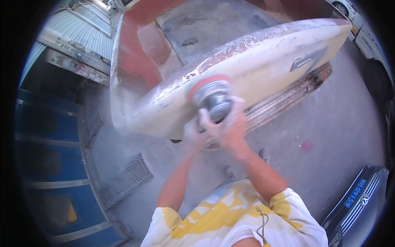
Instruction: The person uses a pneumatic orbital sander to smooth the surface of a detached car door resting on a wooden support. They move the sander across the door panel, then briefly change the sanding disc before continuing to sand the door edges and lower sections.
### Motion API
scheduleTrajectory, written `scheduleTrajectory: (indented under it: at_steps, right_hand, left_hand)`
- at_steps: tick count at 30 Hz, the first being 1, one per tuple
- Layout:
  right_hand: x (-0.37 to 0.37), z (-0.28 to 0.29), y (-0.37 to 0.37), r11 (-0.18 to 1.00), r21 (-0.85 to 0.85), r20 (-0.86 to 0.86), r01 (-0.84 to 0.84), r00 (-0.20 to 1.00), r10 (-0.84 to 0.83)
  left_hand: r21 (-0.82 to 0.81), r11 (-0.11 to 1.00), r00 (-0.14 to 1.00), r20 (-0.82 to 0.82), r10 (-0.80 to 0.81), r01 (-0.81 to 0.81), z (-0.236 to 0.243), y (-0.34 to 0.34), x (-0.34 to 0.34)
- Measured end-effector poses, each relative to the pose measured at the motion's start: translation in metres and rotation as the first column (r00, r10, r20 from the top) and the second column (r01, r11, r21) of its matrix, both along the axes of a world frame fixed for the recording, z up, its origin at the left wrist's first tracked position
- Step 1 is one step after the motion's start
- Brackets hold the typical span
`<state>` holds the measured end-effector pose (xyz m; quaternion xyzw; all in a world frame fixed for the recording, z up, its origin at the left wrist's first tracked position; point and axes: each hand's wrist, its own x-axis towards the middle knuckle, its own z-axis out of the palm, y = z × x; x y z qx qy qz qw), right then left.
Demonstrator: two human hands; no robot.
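Observation:
Both hands grip a round power sander [214, 96] with a grey body and a reddish pad. My left hand [196, 131] is closed round the near left side of its body, somewhat blurred. From the right, my right hand [234, 119] wraps the same tool, with pale dust on its fingers. The sander's pad lies against the cream outer face of a pickup tailgate [267, 76], left of its middle. Along the tailgate's top edge the surface is rough and patchy. A recessed handle [308, 60] sits farther right on the panel.
Beyond the tailgate lies the truck bed [214, 24], with reddish inner sides. A worn step bumper [284, 99] juts out below. Blue panels [61, 160] stand at left, near a floor grate [125, 181]. A dark car [358, 206] is close at lower right.

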<state>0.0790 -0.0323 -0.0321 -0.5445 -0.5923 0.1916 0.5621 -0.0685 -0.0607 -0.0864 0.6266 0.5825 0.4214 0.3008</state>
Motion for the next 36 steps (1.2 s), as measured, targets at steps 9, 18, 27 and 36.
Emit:
scheduleTrajectory:
  at_steps: [9, 18, 27, 36]
  right_hand:
    - [-0.031, -0.02, -0.017, 0.983, -0.159, -0.245, -0.094, 0.968, 0.052]
    - [0.136, 0.01, 0.089, 0.976, -0.191, -0.7, -0.102, 0.711, -0.062]
    - [0.035, -0.001, 0.021, 0.953, -0.181, -0.684, -0.245, 0.727, 0.056]
    - [0.119, 0.014, 0.077, 0.962, -0.265, -0.651, -0.061, 0.748, -0.132]
  left_hand:
    - [-0.031, 0.997, 0.957, -0.286, 0.052, -0.064, 0.007, -0.02, -0.038]
    - [0.055, 0.991, 0.738, -0.673, -0.051, 0.119, 0.095, 0.084, 0.136]
    - [-0.056, 0.995, 0.708, -0.706, 0.018, -0.081, 0.112, 0.009, 0.059]
    - [-0.003, 0.996, 0.744, -0.665, -0.066, 0.086, 0.093, 0.077, 0.122]
